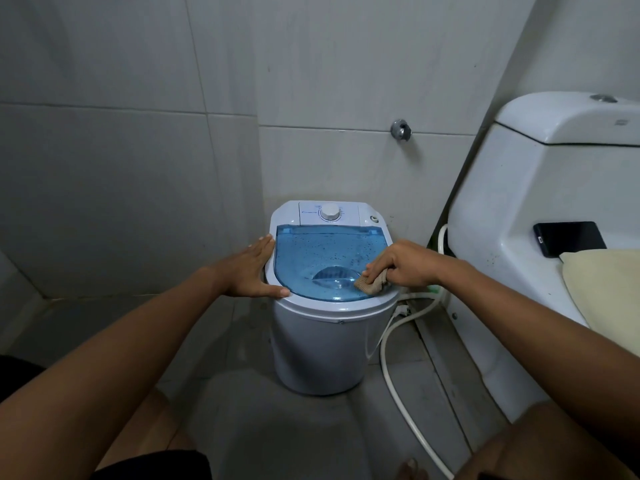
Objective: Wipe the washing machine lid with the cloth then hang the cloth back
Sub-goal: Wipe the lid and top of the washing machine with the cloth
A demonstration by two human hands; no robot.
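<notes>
One small white washing machine (329, 344) is seen standing on the tiled floor (263, 431), topped by one blue translucent lid (322, 258) speckled with droplets. One beige cloth (370, 284) is pressed onto the lid's near right edge, gripped by the closed fingers of the right hand (405, 265). The left hand (254, 270) is laid flat with fingers spread against the machine's left rim. One white hose (398, 382) is seen on the floor at the right, and one dark phone (568, 237) on the toilet (519, 202).

Closed translucent blue lid (325, 258) speckled with droplets, bunched tan cloth (370, 284) on its right edge
</notes>
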